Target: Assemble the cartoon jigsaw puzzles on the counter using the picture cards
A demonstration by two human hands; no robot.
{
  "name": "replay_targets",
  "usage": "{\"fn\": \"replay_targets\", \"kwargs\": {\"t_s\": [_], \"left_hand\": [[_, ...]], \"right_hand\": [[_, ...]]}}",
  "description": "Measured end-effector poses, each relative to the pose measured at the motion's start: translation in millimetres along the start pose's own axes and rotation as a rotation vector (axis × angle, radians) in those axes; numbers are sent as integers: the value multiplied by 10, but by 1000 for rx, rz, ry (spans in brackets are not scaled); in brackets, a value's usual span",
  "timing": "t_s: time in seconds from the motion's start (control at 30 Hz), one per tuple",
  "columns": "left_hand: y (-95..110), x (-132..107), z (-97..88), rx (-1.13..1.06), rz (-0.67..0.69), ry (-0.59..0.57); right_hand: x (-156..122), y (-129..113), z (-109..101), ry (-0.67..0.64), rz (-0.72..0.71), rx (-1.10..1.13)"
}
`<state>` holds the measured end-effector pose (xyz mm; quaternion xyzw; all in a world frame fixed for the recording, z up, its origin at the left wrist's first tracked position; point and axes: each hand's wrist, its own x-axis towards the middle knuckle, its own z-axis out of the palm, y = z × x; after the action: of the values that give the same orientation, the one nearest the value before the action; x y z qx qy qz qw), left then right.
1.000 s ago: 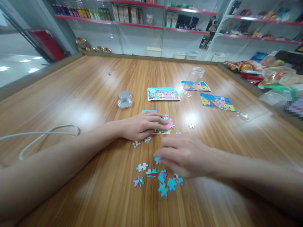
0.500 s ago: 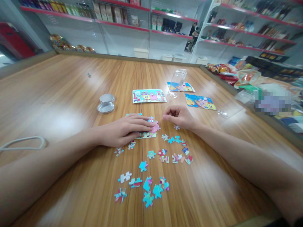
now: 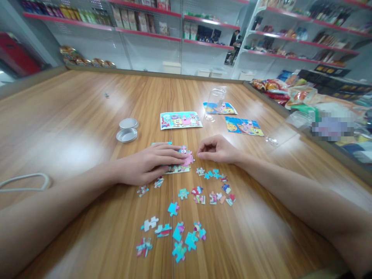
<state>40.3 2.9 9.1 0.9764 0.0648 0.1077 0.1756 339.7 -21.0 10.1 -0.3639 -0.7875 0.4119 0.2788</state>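
Note:
A partly joined jigsaw puzzle (image 3: 188,158) lies on the wooden table, showing a pink cartoon figure at its right side. My left hand (image 3: 148,162) rests flat on it with fingers stretched out, covering much of its left and middle. Just off the puzzle's right edge is my right hand (image 3: 217,149), its fingers curled with thumb and forefinger close together; whether a piece is between them I cannot make out. Loose puzzle pieces (image 3: 183,193) are scattered nearer to me, among them a blue piece (image 3: 173,209) and a white piece (image 3: 150,223).
Behind the puzzle lies a picture card (image 3: 181,121), with another blue card (image 3: 244,126) to its right. A clear cylinder (image 3: 215,102) stands upright; a second clear cylinder (image 3: 286,130) lies on its side. Two round metal lids (image 3: 127,135) sit left. Packaged goods (image 3: 302,95) line the right edge.
My right hand has come slightly nearer to me and now covers a loose piece that showed below it. My left hand stays on the puzzle. The whole view has shifted a little.

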Motion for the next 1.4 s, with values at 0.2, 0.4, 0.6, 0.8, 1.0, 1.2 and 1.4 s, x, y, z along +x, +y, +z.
{"fn": "replay_targets", "kwargs": {"t_s": [0.2, 0.4, 0.6, 0.8, 1.0, 1.2, 1.4], "left_hand": [[12, 10, 2, -10, 11, 35], [4, 22, 10, -40, 28, 69], [0, 19, 11, -35, 19, 53], [19, 26, -6, -43, 14, 53], [12, 16, -10, -30, 1, 24], [30, 20, -22, -47, -3, 28], [7, 8, -42, -53, 14, 59]], "right_hand": [[-121, -433, 19, -389, -197, -250], [-225, -740, 202, -589, -272, -587], [-246, -769, 265, -569, -190, -571], [-143, -561, 275, -187, -108, -293], [-46, -287, 263, 138, -217, -373], [-129, -323, 257, 159, -259, -532], [-176, -348, 310, 21, -228, -583]]}}
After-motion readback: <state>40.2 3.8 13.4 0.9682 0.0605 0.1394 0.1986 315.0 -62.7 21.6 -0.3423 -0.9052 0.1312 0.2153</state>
